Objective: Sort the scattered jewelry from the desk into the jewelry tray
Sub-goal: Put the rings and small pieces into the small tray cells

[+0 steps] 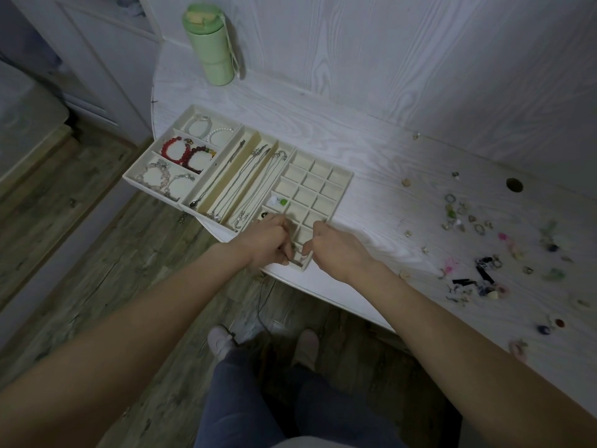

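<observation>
A cream jewelry tray (347,184) lies on the white desk, with bracelets (181,153) in its left compartments, necklaces (239,182) in the long middle slots and a grid of small cells on the right. Both hands hover over the grid's nearest cells. My left hand (269,242) has its fingers curled and appears to pinch a small piece, too small to identify. My right hand (329,245) is curled beside it, fingertips at the same cell; its contents are hidden. Scattered small jewelry (478,250) lies on the desk to the right.
A green bottle (210,43) stands at the back of the desk by the wall. A round cable hole (514,184) sits in the desktop at the right. The tray's left end overhangs the desk's curved edge. Wooden floor and my legs are below.
</observation>
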A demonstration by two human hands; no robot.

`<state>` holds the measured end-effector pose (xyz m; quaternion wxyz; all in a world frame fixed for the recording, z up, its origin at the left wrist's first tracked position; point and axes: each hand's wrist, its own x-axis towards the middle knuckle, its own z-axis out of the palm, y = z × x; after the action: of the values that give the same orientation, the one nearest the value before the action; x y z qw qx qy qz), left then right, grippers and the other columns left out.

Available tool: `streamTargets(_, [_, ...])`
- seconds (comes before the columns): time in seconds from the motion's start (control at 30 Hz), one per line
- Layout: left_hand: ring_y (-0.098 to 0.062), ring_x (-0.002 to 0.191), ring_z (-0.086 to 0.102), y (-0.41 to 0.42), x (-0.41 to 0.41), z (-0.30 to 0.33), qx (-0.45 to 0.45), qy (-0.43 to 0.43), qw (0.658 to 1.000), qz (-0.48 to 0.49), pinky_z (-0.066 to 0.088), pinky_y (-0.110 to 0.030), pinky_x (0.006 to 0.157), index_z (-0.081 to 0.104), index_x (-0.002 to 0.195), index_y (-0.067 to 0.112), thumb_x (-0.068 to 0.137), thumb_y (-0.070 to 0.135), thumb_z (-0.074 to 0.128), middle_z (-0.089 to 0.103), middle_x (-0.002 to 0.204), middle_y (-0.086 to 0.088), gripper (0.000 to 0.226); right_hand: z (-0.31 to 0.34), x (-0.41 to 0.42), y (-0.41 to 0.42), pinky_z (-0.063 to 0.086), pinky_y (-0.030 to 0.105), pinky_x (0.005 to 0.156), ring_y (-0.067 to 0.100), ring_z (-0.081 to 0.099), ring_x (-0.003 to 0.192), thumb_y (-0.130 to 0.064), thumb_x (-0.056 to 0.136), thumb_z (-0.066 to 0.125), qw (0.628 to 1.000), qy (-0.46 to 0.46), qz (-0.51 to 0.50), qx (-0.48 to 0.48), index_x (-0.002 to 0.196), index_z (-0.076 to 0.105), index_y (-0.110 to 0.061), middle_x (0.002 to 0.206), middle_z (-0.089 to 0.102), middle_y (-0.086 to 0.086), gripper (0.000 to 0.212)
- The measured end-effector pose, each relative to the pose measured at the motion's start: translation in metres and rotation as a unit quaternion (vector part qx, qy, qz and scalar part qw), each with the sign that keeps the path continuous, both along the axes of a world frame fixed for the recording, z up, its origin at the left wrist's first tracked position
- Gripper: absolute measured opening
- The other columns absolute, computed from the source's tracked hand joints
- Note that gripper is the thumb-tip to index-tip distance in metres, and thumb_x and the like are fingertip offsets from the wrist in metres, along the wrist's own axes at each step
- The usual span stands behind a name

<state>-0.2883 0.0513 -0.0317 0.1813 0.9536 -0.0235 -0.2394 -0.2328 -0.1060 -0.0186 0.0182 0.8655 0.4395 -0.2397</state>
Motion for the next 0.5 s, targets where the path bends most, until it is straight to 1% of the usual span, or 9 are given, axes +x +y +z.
streamTargets(0.1, [-0.018,0.117,0.04,0.001,0.007,-0.002,-0.034,-0.001,0.999,0.021,0.036,-0.029,0.095,0.075,0.093,0.024,0.08,0.021,0.072,0.052,0.109,0.001,0.014,0.0,0.0,0.0,0.036,0.03,0.069,0.025,0.051,0.105,-0.003,0.093,0.048,1.0,0.0,0.005,0.0,0.128,0.057,-0.021,0.12,0.043,0.009,0.04])
streamTargets(0.17, [-0.019,0.112,0.043,-0.001,0.011,-0.001,-0.036,0.002,0.999,0.021,0.036,-0.026,0.088,0.076,0.093,0.022,0.08,0.02,0.071,0.051,0.102,0.0,0.014,-0.001,0.0,0.0,0.037,0.031,0.068,0.025,0.052,0.103,-0.002,0.092,0.048,1.0,-0.01,0.006,-0.004,0.125,0.06,-0.017,0.119,0.043,0.009,0.037])
streamTargets(0.2, [-0.02,0.111,0.044,-0.002,0.012,0.0,-0.031,0.001,0.999,0.019,0.036,-0.027,0.088,0.075,0.095,0.021,0.082,0.021,0.07,0.049,0.101,0.0,0.014,-0.002,0.0,0.0,0.038,0.031,0.068,0.025,0.052,0.101,-0.003,0.092,0.048,1.0,-0.017,0.006,-0.006,0.122,0.061,-0.015,0.118,0.044,0.009,0.035])
streamTargets(0.27, [-0.022,0.113,0.043,-0.005,0.014,0.001,-0.002,-0.004,1.0,0.008,0.037,-0.032,0.093,0.074,0.099,0.02,0.085,0.024,0.067,0.048,0.109,-0.003,0.016,-0.002,0.0,0.0,0.04,0.031,0.067,0.024,0.053,0.099,-0.003,0.091,0.049,1.0,-0.025,0.006,-0.005,0.12,0.061,-0.013,0.117,0.044,0.008,0.033])
streamTargets(0.33, [-0.023,0.115,0.041,-0.009,0.015,0.001,0.037,-0.013,0.999,-0.005,0.036,-0.035,0.094,0.071,0.102,0.019,0.086,0.027,0.064,0.047,0.118,-0.005,0.02,-0.002,-0.001,0.001,0.04,0.031,0.067,0.024,0.053,0.099,-0.003,0.091,0.05,1.0,-0.027,0.008,-0.001,0.121,0.061,-0.013,0.117,0.044,0.009,0.033])
streamTargets(0.5, [-0.022,0.119,0.039,-0.017,0.014,0.001,0.066,-0.029,0.997,-0.015,0.032,-0.035,0.096,0.068,0.104,0.018,0.086,0.028,0.063,0.045,0.123,-0.004,0.021,0.001,0.0,-0.001,0.037,0.03,0.068,0.024,0.052,0.102,-0.007,0.093,0.051,1.0,-0.025,0.008,0.012,0.124,0.059,-0.014,0.12,0.044,0.008,0.033])
